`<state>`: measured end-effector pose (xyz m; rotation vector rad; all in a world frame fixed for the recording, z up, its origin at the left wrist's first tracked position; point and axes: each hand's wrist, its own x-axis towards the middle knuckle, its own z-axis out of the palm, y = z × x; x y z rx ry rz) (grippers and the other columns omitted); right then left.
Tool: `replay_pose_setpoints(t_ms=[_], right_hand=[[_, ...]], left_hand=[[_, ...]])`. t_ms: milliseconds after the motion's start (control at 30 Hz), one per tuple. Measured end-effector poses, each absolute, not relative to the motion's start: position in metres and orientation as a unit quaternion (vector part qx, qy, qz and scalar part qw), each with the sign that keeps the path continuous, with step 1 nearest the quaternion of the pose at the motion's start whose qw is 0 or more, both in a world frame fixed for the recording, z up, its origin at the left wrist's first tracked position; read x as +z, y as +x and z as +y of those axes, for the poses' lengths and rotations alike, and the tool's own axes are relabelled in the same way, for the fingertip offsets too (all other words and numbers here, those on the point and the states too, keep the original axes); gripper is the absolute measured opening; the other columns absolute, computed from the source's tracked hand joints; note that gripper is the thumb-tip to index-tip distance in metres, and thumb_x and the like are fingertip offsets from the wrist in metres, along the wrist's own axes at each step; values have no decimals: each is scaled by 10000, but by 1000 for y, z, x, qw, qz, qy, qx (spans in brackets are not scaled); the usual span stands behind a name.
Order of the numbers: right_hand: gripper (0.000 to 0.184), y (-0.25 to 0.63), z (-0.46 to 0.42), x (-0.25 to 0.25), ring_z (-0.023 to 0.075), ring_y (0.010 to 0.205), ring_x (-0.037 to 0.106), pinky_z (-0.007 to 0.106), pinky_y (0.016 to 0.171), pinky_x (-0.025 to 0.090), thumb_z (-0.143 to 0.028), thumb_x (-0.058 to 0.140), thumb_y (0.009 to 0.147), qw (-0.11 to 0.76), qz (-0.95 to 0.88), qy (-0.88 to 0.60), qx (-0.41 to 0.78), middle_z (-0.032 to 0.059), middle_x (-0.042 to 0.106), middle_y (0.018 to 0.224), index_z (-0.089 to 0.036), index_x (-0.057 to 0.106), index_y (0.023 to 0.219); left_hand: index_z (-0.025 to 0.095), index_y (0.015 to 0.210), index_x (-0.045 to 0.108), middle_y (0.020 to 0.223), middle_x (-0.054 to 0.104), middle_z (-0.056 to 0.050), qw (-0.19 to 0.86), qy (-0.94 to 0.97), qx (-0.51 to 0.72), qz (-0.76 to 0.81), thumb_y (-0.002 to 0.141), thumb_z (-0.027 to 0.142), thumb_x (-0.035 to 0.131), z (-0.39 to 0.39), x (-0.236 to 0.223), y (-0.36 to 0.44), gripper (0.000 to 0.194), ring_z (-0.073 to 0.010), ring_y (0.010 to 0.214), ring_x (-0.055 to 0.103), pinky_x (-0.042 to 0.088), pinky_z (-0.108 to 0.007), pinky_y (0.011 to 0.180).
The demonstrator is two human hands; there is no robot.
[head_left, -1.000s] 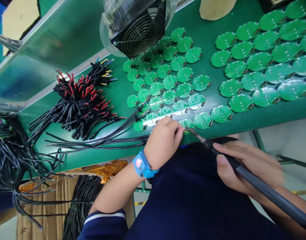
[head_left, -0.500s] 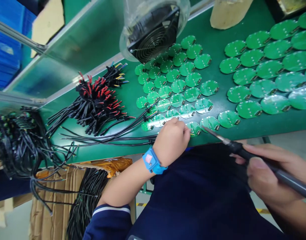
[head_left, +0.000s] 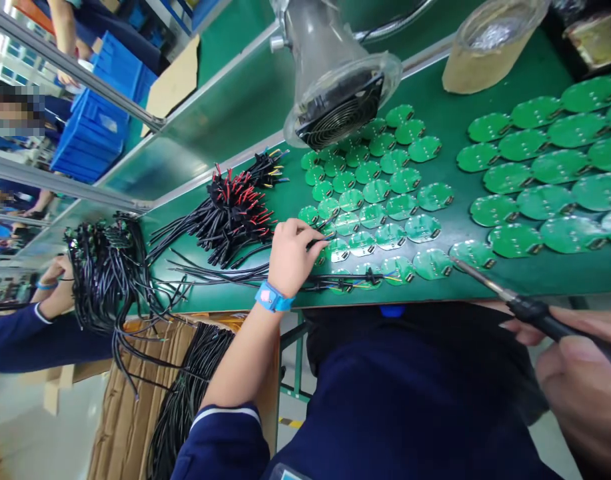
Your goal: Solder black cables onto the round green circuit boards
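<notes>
My left hand [head_left: 290, 253], with a blue wrist strap [head_left: 270, 297], rests on the green bench top [head_left: 435, 293]. Its fingers pinch a black cable [head_left: 245, 272] next to the round green circuit boards [head_left: 380, 207]. My right hand [head_left: 580, 360] at the lower right grips the black handle of a soldering iron [head_left: 525, 308]. The iron's metal tip hovers over a board at the bench's front edge [head_left: 472, 253]. A wired board [head_left: 368, 275] lies between my hands.
A bundle of black cables with red ends [head_left: 230, 213] lies left of the boards. A fume fan [head_left: 340, 107] hangs over the bench. A larger group of boards [head_left: 550, 167] fills the right. A cable tangle [head_left: 108, 273] and another person's hand [head_left: 58, 273] are at left.
My left hand moved left from the front-row board to the loose cables. My right hand drew the soldering iron back to the right. The view tilted up.
</notes>
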<state>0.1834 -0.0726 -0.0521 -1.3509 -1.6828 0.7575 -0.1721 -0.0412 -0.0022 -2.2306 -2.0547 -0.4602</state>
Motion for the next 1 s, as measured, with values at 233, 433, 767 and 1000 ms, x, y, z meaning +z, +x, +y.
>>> replay_pose_setpoints(t_ms=[233,433,767,1000], right_hand=[[210,175,-79,-36,180,608,614,336,549,504,-186,575,711,496,-661,-498,264,36,633,716,-235,646,903],[232,173,-81,-38,179,651,628,325,567,522,-144,559,716,490,-705,-460,228,37,632,738,-226,642,917],[195,164,-71,-37,147,649,620,258,544,515,-122,561,724,486,-735,-429,199,39,629,728,-170,625,902],[220,163,-69,-39,156,625,618,281,513,516,-138,568,716,491,-730,-426,211,43,623,723,-178,622,925]], left_hand=[[186,881,617,910,585,-36,-11,-710,-333,-620,828,192,598,-49,14,-113,57,-140,877,562,470,-290,791],[160,815,583,859,545,-65,-138,-786,-199,-569,878,214,485,-54,-7,-45,129,-167,835,506,444,-319,769],[147,695,535,777,502,-53,-152,-781,-182,-578,857,201,476,-47,-13,-39,181,-165,765,464,402,-320,732],[161,706,509,780,518,-52,-144,-774,-174,-591,869,207,450,-47,-14,-37,179,-172,759,465,393,-336,736]])
